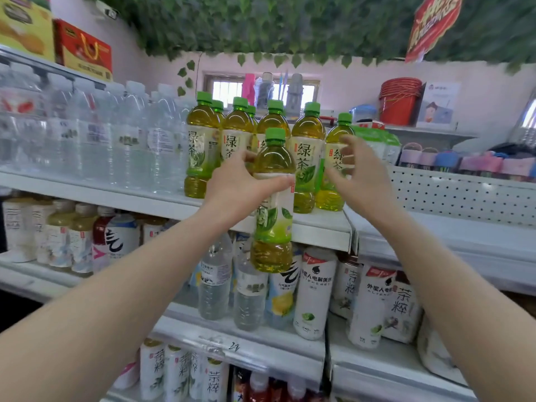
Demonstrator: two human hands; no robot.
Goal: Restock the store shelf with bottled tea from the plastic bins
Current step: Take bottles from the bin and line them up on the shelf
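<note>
While wrapped round the label of a green tea bottle (272, 198), left hand (237, 185) holds it upright in the air, thumb across the front, fingers hidden behind. Sits in front of the shelf edge (319, 230), bottom hanging lower than that edge, green cap up top. Right hand (358, 172) just to the right of it, fingers loosely spread and gripping nothing, fingertips close to or maybe touching the rightmost shelved bottle (333, 169), can't tell which. Right behind both hands: a row of matching green tea bottles (240, 134) standing upright on the shelf, green caps, some doubled up behind. Further left of the left hand, loads of clear water bottles (130, 134) on the same shelf. Below the hands, white-labelled drinks (314, 291) and more water on the next shelf down, tea cartons lower still. Off to the right past the right hand, a pegboard panel (458, 195), and higher up a red bucket stack (399, 100). Fake ivy (275, 27) overhead. No bins visible.
</note>
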